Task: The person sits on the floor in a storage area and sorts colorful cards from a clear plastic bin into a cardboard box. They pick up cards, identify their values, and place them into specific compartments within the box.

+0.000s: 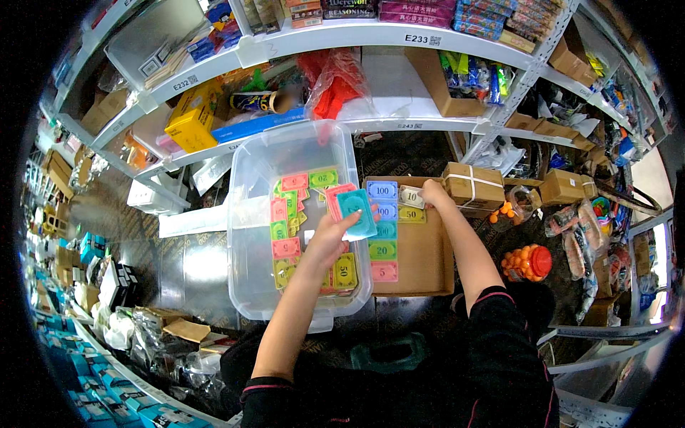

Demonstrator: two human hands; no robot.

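Note:
My left hand (pixel 326 238) grips a teal play banknote (pixel 354 214) over a clear plastic bin (pixel 246 289). Pink play notes (pixel 338 193) show just behind it; whether the hand holds those too is unclear. Loose pink, green and yellow play banknotes (pixel 286 249) lie inside the bin. Inside a shallow cardboard box (pixel 415 267), my right hand (pixel 436 192) pinches the right edge of a whitish play banknote (pixel 411 196). Below that is a yellow note (pixel 412 215). Blue, teal, green and pink notes (pixel 382 250) form a column along the box's left side.
Strapped brown carton (pixel 473 187) stands right of the box. On the floor are a red-lidded jar of orange balls (pixel 527 263) and a tipped clear container (pixel 516 206). White shelving (pixel 342 37) with goods rises ahead. Bags and cardboard (pixel 160 334) lie lower left.

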